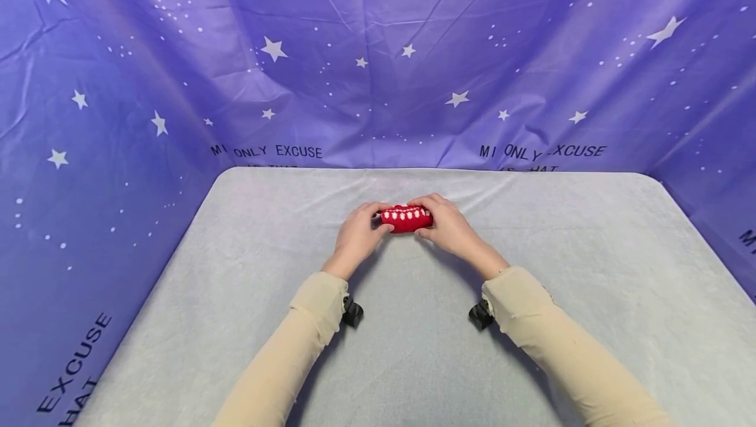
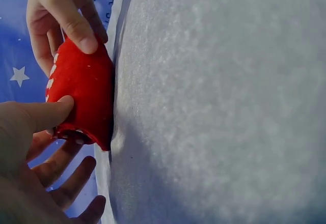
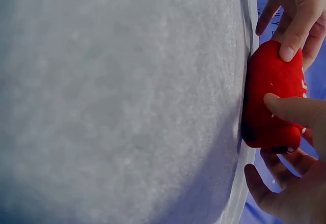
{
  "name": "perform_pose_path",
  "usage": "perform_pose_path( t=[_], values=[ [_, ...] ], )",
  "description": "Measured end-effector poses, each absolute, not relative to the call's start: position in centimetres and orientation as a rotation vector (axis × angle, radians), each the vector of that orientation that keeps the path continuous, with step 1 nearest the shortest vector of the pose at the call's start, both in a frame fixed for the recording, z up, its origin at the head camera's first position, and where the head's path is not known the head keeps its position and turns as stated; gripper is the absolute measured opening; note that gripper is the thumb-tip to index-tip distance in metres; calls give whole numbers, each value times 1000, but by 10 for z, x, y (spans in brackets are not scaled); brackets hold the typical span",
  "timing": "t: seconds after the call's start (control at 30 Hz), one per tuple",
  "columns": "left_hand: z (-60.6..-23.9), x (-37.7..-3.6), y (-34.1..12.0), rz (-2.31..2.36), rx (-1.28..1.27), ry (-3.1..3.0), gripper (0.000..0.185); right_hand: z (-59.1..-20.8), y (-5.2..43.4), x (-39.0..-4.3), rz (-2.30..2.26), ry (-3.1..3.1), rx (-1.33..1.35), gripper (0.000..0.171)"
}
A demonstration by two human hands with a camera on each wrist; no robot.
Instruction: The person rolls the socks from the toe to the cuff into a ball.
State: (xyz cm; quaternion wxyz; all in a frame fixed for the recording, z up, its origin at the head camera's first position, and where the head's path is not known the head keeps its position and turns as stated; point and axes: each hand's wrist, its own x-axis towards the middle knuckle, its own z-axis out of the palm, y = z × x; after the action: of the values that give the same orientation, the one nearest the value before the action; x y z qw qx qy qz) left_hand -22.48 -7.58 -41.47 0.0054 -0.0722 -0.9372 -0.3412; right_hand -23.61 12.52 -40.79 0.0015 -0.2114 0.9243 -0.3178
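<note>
One red knitted piece point(image 1: 405, 218) on the grey cloth point(image 1: 413, 348), pinched between left hand point(image 1: 356, 237) and right hand point(image 1: 449, 225); underside hidden.

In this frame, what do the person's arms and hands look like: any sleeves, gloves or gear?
Both arms wear long beige sleeves ending at the wrists. The left hand and right hand are bare, without gloves or visible rings. A small black device sits under each wrist.
</note>
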Motion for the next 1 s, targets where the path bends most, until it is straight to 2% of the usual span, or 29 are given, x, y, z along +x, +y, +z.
perform_pose_path(
  t=[0.1,0.27,0.6,1.0],
  values=[
    [-414,-225,-76,-1029,-184,-2957,38,-408,124,-238,-964,2914,-696,62],
    [-412,-225,-75,-952,-147,-2989,39,-409,124,-242,-948,2939,-717,56],
    [-412,-215,-75,-766,-309,-2997,68,-403,134,-234,-994,2877,-810,50],
    [-400,-201,-67,-497,-526,-2937,71,-395,142,-217,-1241,2732,-714,42]
  ],
)
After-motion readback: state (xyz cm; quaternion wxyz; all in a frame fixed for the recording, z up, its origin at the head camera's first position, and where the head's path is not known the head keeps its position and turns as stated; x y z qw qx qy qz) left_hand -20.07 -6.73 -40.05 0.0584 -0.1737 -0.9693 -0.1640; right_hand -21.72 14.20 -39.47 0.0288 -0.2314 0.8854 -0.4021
